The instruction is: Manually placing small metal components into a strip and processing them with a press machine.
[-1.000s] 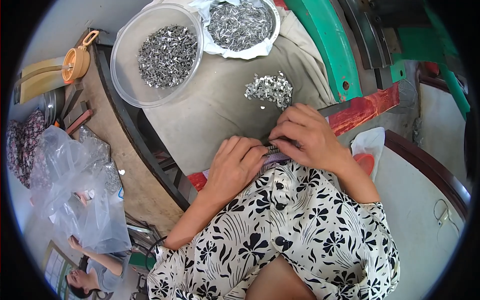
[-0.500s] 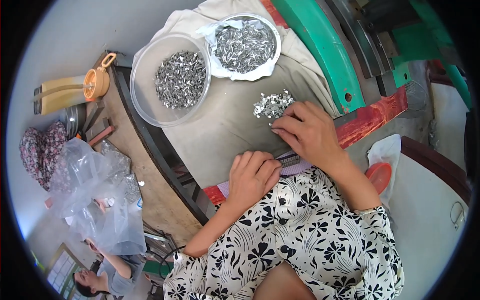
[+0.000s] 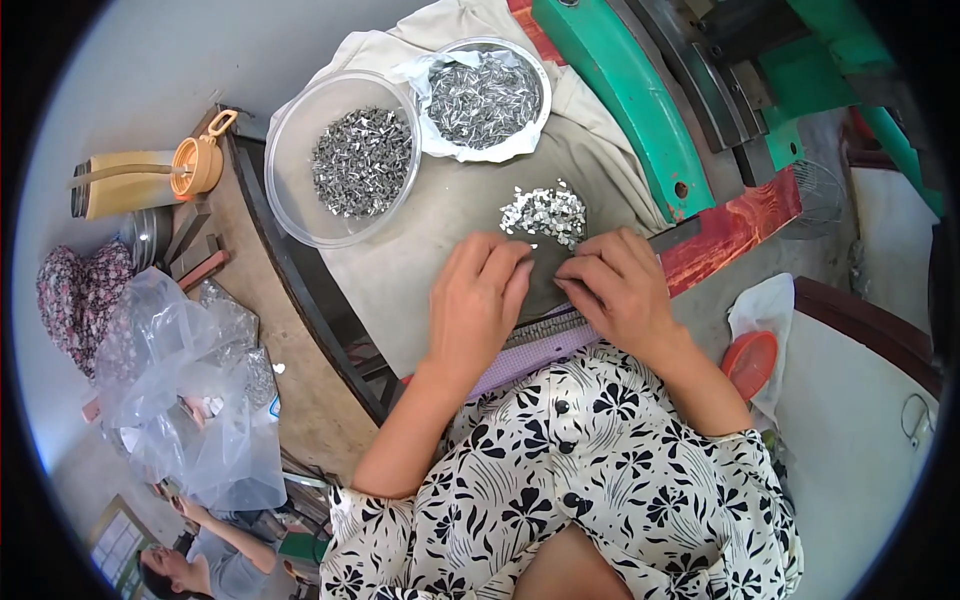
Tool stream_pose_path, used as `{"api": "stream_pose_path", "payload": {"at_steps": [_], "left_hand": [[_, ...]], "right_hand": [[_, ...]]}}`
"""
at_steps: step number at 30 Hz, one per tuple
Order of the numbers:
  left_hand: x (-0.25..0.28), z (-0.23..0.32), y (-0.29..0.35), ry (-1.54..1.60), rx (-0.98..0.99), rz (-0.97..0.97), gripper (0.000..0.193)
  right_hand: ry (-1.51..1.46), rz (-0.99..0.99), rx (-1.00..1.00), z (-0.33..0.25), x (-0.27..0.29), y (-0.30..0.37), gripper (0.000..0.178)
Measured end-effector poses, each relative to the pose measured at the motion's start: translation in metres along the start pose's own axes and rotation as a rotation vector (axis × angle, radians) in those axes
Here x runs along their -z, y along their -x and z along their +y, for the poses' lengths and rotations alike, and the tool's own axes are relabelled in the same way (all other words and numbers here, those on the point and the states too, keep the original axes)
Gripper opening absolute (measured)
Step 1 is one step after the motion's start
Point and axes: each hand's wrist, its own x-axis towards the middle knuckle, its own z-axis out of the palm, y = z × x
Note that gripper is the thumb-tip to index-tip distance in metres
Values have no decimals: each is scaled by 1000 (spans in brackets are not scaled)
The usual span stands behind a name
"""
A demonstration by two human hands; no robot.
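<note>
Chips: now just beyond left hand, lifted off nearer strip, baring more of it, with right hand alongside; both bunched, cannot tell if pinching anything.

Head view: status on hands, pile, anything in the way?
Left hand and right hand curled near metal pile; any hold unclear. Pile loose on cloth. Plastic tub farther left, not between hands and pile.
</note>
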Motion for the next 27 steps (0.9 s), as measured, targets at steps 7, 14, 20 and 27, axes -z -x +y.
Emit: {"api": "stream_pose_path", "payload": {"at_steps": [7,14,20,27], "left_hand": [[-10,-3,-16,-71,48,-57,9],[-4,-4,-15,-20,115,-75,9],[2,-3,-11,10,107,-64,10],[20,5,27,79,140,-16,13]], "right_hand": [[77,-7,-49,5,-8,0,20],[-51,5,-79,-1,-1,3,17],[-47,-112,10,-8,6,27,19],[24,-49,9,2,13,9,23]]}}
